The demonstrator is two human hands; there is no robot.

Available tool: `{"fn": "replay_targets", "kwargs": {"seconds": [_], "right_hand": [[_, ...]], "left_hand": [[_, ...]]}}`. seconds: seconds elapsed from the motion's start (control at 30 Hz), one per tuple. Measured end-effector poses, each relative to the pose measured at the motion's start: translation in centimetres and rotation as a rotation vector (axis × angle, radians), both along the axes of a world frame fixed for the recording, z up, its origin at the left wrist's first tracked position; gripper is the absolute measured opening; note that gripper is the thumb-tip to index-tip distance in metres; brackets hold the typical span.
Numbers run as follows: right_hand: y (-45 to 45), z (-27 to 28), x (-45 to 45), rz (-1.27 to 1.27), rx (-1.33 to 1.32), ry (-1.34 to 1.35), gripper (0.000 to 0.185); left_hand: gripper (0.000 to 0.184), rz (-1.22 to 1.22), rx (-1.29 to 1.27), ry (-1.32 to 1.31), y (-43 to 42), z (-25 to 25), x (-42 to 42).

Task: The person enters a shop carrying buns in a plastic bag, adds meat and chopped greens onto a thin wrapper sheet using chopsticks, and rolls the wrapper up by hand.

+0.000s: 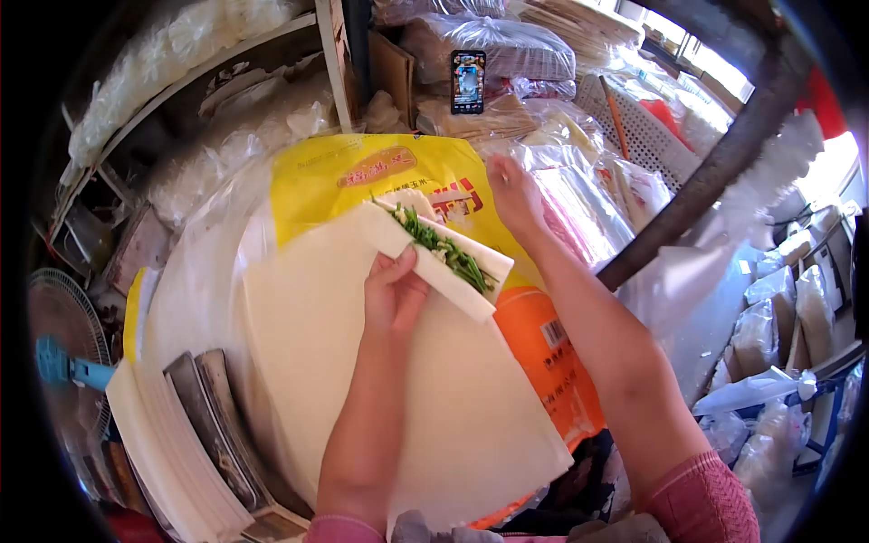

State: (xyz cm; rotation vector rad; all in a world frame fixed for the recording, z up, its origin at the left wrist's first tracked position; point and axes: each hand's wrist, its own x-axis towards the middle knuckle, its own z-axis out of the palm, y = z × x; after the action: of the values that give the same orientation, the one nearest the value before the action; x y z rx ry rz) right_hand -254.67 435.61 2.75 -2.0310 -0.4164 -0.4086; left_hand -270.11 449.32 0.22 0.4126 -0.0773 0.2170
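Note:
A pale, thin strip of food wrapper (448,288), resembling tofu skin, is partly folded along a line of cut green stalks (434,240) with small pale bits among them. Pinched at its near edge by thumb and fingers, it is held by my left hand (396,288). Beneath lies a broad stack of cream sheets (380,380). My right hand (516,195) is at the far right, over the edge of the yellow printed bag (308,172), apart from the wrapper. Its fingers look curled together and somewhat blurred; what they hold, if anything, is hidden.
A phone (468,81) stands upright at the back against plastic-wrapped packs (516,45). A dark slanting bar (688,199) crosses the right side. At the left are a fan (68,335) and dark curved trays (222,425). Bagged goods (765,330) fill the right.

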Motion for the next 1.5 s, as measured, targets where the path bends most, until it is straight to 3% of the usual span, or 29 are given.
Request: {"fn": "replay_targets", "kwargs": {"seconds": [0.17, 0.3, 0.37, 0.47, 0.63, 0.7, 0.77, 0.83, 0.9, 1.0, 1.03, 1.13, 1.3, 1.37, 1.5], "right_hand": [[-6.5, 1.3, -9.3, 0.163, -0.109, -0.038, 0.025], [-14.4, 5.8, -19.4, 0.386, -0.195, 0.291, 0.028], [-17.8, 4.8, -24.0, 0.406, -0.11, 0.213, 0.024], [-23.3, 4.9, -30.5, 0.403, -0.126, 0.485, 0.02], [-31.6, -7.1, -37.7, 0.534, -0.012, 0.943, 0.015], [-32.7, -11.4, -40.2, 0.688, -0.407, 0.79, 0.018], [-32.3, -15.8, -41.3, 0.773, -0.619, 0.992, 0.025], [-31.1, -20.7, -42.1, 0.998, -0.754, 0.568, 0.026], [-28.0, -23.7, -43.5, 1.072, -1.018, 0.736, 0.031], [-24.5, -30.6, -47.6, 1.621, -0.975, 0.893, 0.031], [-23.9, -38.8, -50.7, 1.773, -1.031, 0.913, 0.034], [-21.5, -35.1, -49.9, 1.732, -0.841, 1.104, 0.036], [-20.6, -34.7, -45.7, 1.657, -0.63, 1.24, 0.038], [-20.7, -34.4, -44.9, 1.63, -0.588, 1.28, 0.039], [-20.8, -33.5, -44.0, 1.559, -0.51, 1.318, 0.041]], "left_hand": [[0.048, -0.054, 0.041, -0.023, -1.0, 1.3, -0.8], [0.047, -0.003, 0.052, -0.041, -2.9, 3.9, -1.9], [0.046, -0.013, 0.077, -0.07, -3.2, 5.2, -3.1], [0.043, -0.01, 0.122, -0.089, -4.7, 7.8, -7.9], [0.039, 0.067, 0.039, 0.046, -6.8, 7.0, -16.6], [0.037, 0.082, 0.014, 0.082, -7.5, 6.7, -19.3], [0.036, 0.095, -0.001, 0.096, -7.7, 6.4, -20.1], [0.036, 0.095, 0.001, 0.088, -8.1, 6.5, -20.1], [0.039, 0.05, 0.005, 0.07, -7.9, 5.5, -19.4], [0.043, 0.042, 0.076, 0.048, -8.2, 4.0, -18.2], [0.044, 0.041, 0.109, 0.076, -8.0, 3.0, -17.4], [0.05, -0.036, 0.144, 0.196, -7.4, 1.4, -16.1], [0.065, -0.009, 0.117, 0.295, -6.3, -1.5, -14.0], [0.078, -0.038, -0.002, 0.225, -5.5, -2.1, -13.8], [0.08, -0.048, -0.092, 0.174, -4.6, -2.5, -13.9]]}}
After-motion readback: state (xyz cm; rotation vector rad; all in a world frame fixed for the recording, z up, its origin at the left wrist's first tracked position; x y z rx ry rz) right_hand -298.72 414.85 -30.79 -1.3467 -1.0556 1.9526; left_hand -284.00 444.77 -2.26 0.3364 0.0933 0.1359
